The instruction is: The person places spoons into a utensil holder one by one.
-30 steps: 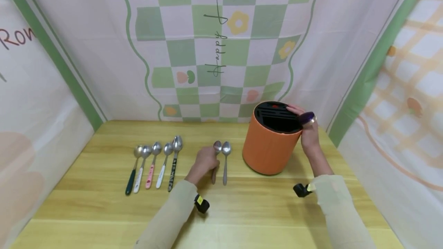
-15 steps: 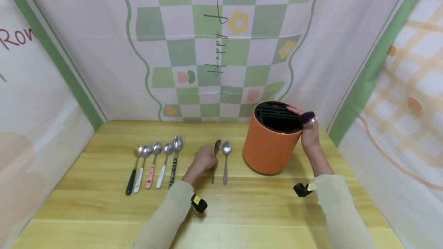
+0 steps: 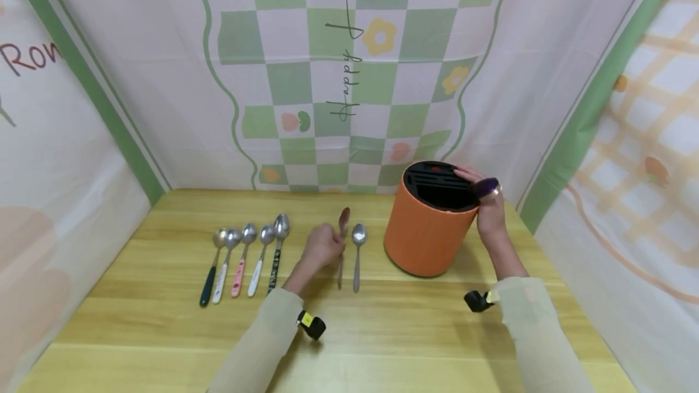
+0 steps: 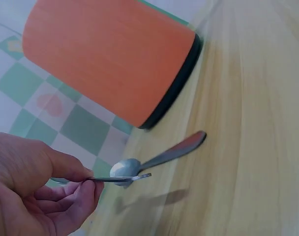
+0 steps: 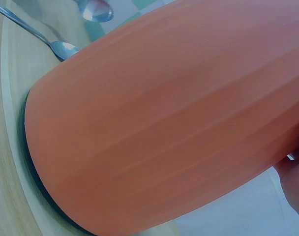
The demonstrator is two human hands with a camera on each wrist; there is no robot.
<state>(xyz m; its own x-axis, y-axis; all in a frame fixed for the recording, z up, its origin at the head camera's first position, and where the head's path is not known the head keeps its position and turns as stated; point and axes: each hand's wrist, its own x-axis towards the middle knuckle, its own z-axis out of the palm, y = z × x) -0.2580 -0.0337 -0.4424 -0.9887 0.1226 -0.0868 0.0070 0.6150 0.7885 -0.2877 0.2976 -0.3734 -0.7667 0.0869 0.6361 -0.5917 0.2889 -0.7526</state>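
My left hand (image 3: 322, 246) pinches a spoon (image 3: 344, 222) between thumb and fingertips. Its bowl points away from me, and the left wrist view has the held spoon (image 4: 125, 179) nearly edge-on above the table. A second metal spoon (image 3: 358, 235) lies just to its right. On the right, an orange cylindrical utensil holder (image 3: 423, 241) with a black slotted top stands upright. My right hand (image 3: 491, 223) rests against its right side, fingers straight over the rim. At that hand shows a dark purple rounded thing (image 3: 486, 187) with a gold-coloured edge; I cannot tell whether it is held.
Several spoons lie in a row at the left, among them a dark green-handled spoon (image 3: 207, 287), a pink-handled spoon (image 3: 238, 278) and a black-patterned spoon (image 3: 275, 259). Patterned cloth (image 3: 338, 90) hangs behind the wooden table (image 3: 393, 338).
My left hand has taken hold of the spoon, turned it partly onto its edge and moved it slightly away from me. The right hand and the utensil holder stay in place.
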